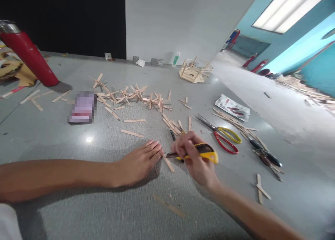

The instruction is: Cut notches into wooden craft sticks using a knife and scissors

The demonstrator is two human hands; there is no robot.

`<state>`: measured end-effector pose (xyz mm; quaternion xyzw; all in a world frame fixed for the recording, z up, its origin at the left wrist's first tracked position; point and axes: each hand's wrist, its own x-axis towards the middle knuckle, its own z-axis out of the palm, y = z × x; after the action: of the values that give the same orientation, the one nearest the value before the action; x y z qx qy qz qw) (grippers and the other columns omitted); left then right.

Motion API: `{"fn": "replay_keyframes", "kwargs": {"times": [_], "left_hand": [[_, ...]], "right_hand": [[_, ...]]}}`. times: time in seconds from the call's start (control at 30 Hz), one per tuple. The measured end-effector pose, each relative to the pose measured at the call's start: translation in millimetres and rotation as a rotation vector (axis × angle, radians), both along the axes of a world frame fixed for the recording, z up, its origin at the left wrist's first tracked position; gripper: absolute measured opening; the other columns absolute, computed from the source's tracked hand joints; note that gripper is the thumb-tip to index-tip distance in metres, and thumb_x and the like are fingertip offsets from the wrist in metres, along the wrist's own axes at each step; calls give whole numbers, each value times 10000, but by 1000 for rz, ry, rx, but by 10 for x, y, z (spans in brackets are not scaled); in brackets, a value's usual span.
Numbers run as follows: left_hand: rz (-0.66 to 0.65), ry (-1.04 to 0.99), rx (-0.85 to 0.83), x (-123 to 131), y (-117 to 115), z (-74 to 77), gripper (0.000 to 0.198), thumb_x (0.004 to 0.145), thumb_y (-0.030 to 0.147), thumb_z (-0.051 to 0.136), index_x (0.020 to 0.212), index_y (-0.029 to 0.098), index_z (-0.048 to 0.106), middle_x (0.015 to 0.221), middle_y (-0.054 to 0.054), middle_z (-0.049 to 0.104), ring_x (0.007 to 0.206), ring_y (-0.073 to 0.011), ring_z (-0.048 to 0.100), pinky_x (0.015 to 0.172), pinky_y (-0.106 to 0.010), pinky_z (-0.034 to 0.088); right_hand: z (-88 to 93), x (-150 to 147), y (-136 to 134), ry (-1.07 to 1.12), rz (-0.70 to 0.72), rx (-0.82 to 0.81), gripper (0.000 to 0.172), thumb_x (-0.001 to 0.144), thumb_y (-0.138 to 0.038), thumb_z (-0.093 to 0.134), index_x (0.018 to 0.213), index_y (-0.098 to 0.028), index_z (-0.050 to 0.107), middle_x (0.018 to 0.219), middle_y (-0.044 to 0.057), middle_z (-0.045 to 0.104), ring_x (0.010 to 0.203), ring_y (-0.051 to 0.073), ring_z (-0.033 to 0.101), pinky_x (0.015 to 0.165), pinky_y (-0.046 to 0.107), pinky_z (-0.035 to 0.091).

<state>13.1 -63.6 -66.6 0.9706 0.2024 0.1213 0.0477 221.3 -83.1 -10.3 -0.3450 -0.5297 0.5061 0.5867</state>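
My left hand (pixel 140 162) lies flat on the grey floor with its fingers stretched out, the fingertips pressing on the end of a wooden craft stick (pixel 168 163). My right hand (pixel 193 157) is closed round a yellow and black utility knife (pixel 201 152). The knife's blade end points left and meets the stick just beside my left fingertips. A black pen (pixel 172 135) lies just beyond the hands.
Many wooden sticks (pixel 131 97) are scattered across the floor. Red and yellow scissors (pixel 222 134), pliers (pixel 265 158) and a printed packet (pixel 232 107) lie to the right. A stick-built frame (pixel 195 70) stands near the wall, a red cylinder (pixel 28 53) at far left, a blurred flat object (pixel 83 107) mid-left.
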Motion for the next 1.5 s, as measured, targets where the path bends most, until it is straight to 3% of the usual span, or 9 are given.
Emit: {"fn": "replay_keyframes", "kwargs": {"times": [0.1, 0.17, 0.5, 0.93, 1.27, 1.5], "left_hand": [[-5, 13, -15, -2, 4, 4, 496, 987, 88, 414, 1477, 11, 421, 1521, -247, 512, 1478, -327, 427, 1227, -497, 345], [-18, 13, -17, -4, 5, 9, 496, 993, 93, 403, 1479, -2, 424, 1524, -257, 503, 1473, -340, 430, 1217, -512, 355], [-43, -29, -7, -19, 2, 28, 489, 991, 74, 447, 1468, -30, 432, 1515, -276, 505, 1473, -336, 431, 1240, -495, 336], [-62, -28, -30, -33, 8, 19, 548, 964, 61, 449, 1499, -25, 374, 1526, -290, 481, 1494, -355, 391, 1228, -550, 334], [-48, -42, 8, -27, 4, -21, 535, 963, 59, 454, 1488, -22, 386, 1510, -280, 508, 1478, -348, 420, 1228, -528, 344], [-52, -1, -10, -23, 0, 46, 509, 982, 64, 419, 1477, -50, 389, 1509, -296, 498, 1461, -377, 436, 1208, -551, 361]], "right_hand": [[10, -91, 51, 207, -27, 53, 396, 1023, -378, 548, 658, -230, 506, 486, -96, 316, 395, 86, 247, 425, 239, 289], [-5, -129, 77, 245, -23, 75, 401, 998, -370, 563, 634, -228, 472, 469, -99, 297, 380, 81, 192, 403, 239, 232], [-109, -147, 109, 273, 56, 91, 387, 941, -349, 618, 602, -224, 479, 475, -86, 328, 397, 90, 222, 432, 264, 235], [-118, -132, 75, 262, 100, 91, 393, 943, -363, 630, 607, -224, 480, 486, -86, 334, 407, 95, 238, 451, 272, 248], [-116, -124, 84, 249, 112, 83, 400, 928, -377, 649, 597, -224, 483, 477, -85, 340, 409, 98, 253, 452, 269, 258], [-90, -114, 93, 253, 123, 65, 401, 934, -380, 631, 593, -232, 481, 476, -88, 321, 398, 100, 224, 438, 265, 250]]}}
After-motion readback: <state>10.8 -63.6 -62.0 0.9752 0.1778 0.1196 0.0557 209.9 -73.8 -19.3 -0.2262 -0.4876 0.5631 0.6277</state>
